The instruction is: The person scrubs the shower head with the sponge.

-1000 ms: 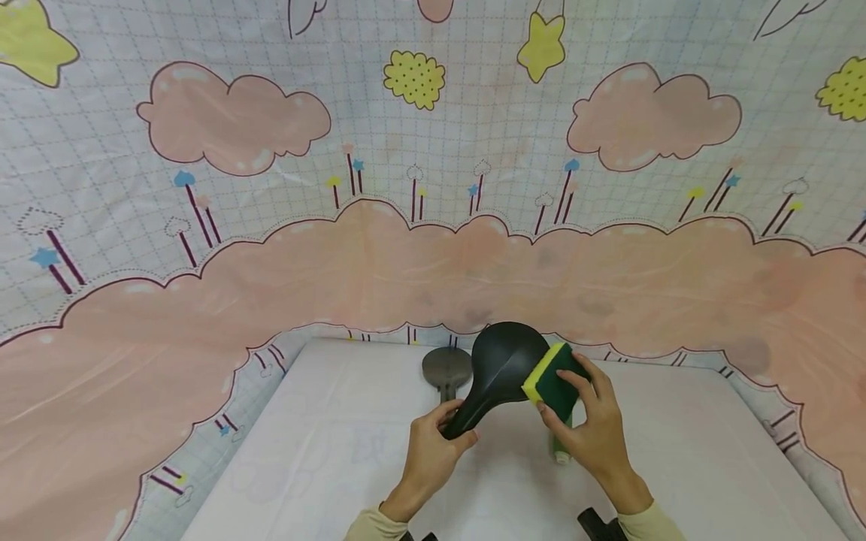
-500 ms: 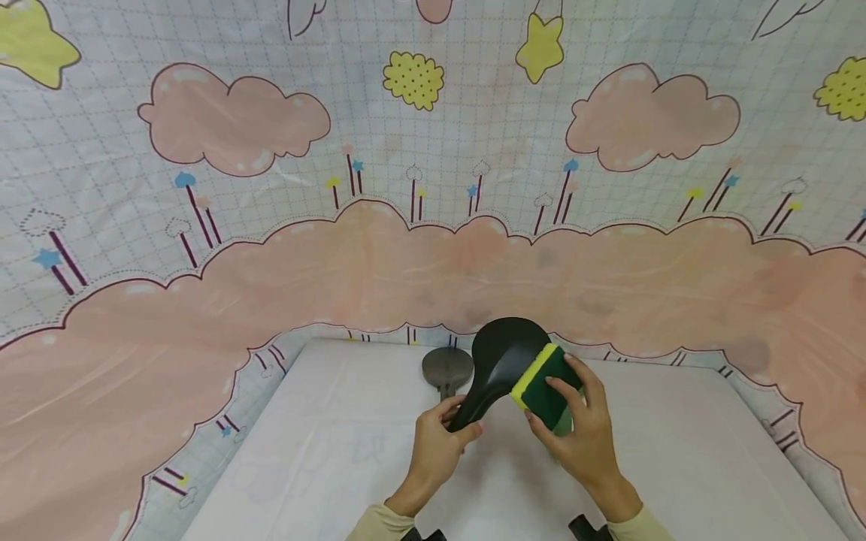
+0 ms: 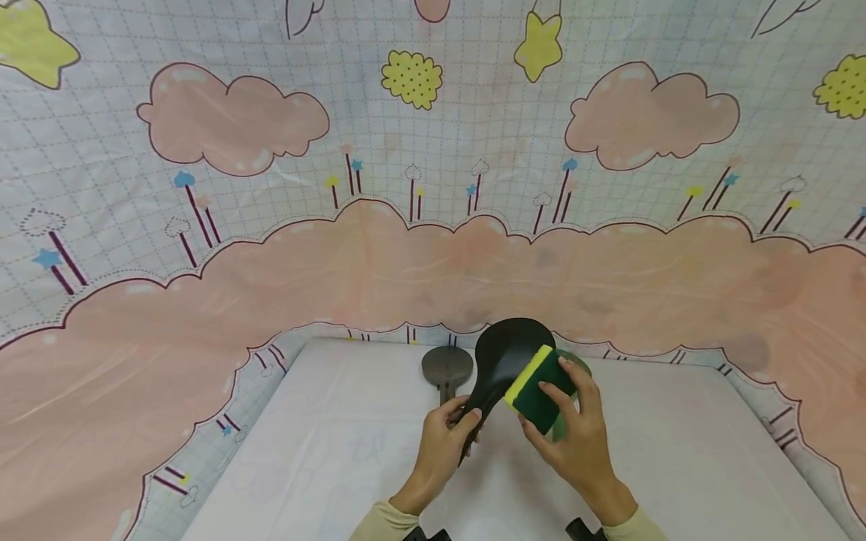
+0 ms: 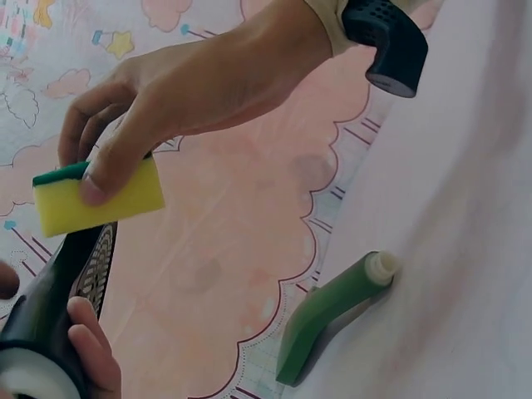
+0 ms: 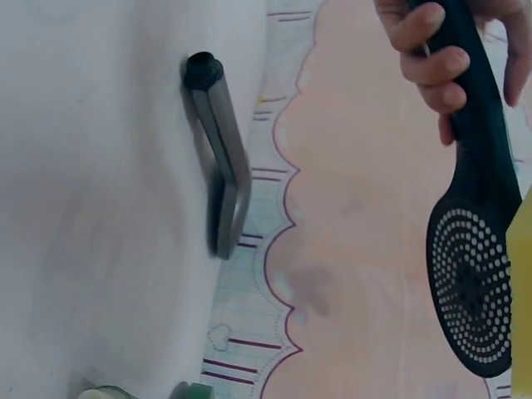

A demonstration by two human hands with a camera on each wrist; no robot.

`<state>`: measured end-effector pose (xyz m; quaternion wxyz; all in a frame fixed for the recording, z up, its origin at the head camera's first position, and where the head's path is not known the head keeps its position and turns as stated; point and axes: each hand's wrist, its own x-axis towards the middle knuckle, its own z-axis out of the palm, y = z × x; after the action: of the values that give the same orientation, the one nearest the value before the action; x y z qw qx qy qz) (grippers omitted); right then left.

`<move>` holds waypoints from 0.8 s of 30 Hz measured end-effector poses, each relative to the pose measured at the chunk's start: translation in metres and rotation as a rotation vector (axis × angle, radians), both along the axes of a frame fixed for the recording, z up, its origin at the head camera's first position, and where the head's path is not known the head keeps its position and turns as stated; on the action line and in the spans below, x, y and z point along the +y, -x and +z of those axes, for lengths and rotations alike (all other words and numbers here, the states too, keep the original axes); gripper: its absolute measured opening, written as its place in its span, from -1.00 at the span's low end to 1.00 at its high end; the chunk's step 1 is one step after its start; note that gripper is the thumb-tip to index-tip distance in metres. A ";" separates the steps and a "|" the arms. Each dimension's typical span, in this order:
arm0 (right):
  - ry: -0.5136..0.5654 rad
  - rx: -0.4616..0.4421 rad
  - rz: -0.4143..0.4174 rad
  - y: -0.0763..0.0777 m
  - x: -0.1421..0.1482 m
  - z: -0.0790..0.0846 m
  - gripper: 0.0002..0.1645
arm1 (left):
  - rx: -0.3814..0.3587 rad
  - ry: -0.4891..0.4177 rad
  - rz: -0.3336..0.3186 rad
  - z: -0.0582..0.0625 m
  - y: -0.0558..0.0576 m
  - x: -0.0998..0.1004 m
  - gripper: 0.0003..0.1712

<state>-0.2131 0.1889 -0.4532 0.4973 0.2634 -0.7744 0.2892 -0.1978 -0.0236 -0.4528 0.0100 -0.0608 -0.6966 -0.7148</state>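
Observation:
My left hand point(image 3: 436, 447) grips the handle of a black shower head point(image 3: 509, 347), raised above the table with its smooth back toward the head camera. The right wrist view shows its dotted nozzle face point(image 5: 470, 287) and my left fingers curled round the handle. Between thumb and fingers, my right hand point(image 3: 580, 443) pinches a yellow-and-green sponge point(image 3: 543, 394). The sponge's yellow side lies along the right edge of the shower head, near the neck. In the left wrist view the sponge point(image 4: 104, 199) overlaps the neck.
On the white table point(image 3: 311, 451) a grey shower head point(image 3: 446, 367) lies just left of the black one. A green shower head point(image 4: 328, 312) lies to the right, mostly hidden behind the sponge and right hand in the head view. A cartoon-print cloth point(image 3: 433, 278) backs the table.
The sponge has slid down and left along the black shower head toward its neck. The shower head has turned more upright, its handle end swinging down, and my left thumb lies across the handle.

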 end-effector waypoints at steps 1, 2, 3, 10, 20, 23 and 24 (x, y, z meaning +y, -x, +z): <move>-0.007 0.006 0.004 0.000 -0.001 -0.001 -0.31 | -0.002 -0.018 -0.009 0.000 0.000 0.001 -0.59; -0.012 0.012 0.010 -0.001 -0.002 -0.001 -0.32 | -0.002 -0.036 -0.018 0.000 -0.001 0.001 -0.59; -0.018 0.020 0.016 -0.001 -0.002 -0.002 -0.33 | -0.007 -0.056 -0.028 0.000 -0.001 0.002 -0.58; -0.027 0.062 0.051 0.000 -0.008 -0.003 -0.36 | -0.017 -0.100 -0.112 0.001 -0.002 0.003 -0.51; -0.059 0.050 0.059 -0.002 -0.013 -0.005 -0.39 | -0.015 -0.127 -0.129 0.003 -0.002 0.007 -0.50; -0.073 0.032 0.075 -0.004 -0.015 -0.007 -0.39 | -0.016 -0.119 -0.128 0.002 -0.002 0.007 -0.51; -0.079 0.024 0.085 -0.005 -0.015 -0.008 -0.40 | -0.018 -0.117 -0.127 0.002 -0.002 0.007 -0.50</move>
<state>-0.2083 0.1734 -0.4613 0.4831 0.3190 -0.7672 0.2762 -0.1959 -0.0166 -0.4510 -0.0381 -0.0978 -0.6483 -0.7541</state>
